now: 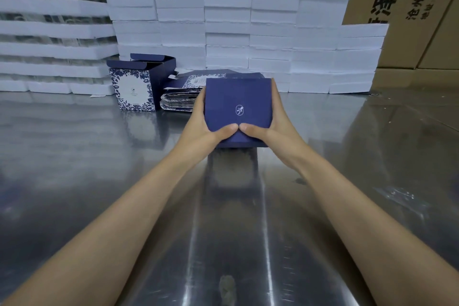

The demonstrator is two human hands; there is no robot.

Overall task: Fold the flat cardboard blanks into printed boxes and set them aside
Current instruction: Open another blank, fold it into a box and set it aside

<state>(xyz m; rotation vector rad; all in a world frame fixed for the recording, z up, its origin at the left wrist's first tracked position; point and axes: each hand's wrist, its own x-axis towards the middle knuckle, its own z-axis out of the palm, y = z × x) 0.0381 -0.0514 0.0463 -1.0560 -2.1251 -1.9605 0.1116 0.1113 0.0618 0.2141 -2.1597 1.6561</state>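
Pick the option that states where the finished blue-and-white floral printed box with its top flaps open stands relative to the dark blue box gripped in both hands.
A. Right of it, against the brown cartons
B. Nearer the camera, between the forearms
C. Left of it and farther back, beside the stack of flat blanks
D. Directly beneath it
C: the floral printed box stands on the steel table beside the stack of flat blanks, left of and behind the dark blue box held by the left hand and right hand.
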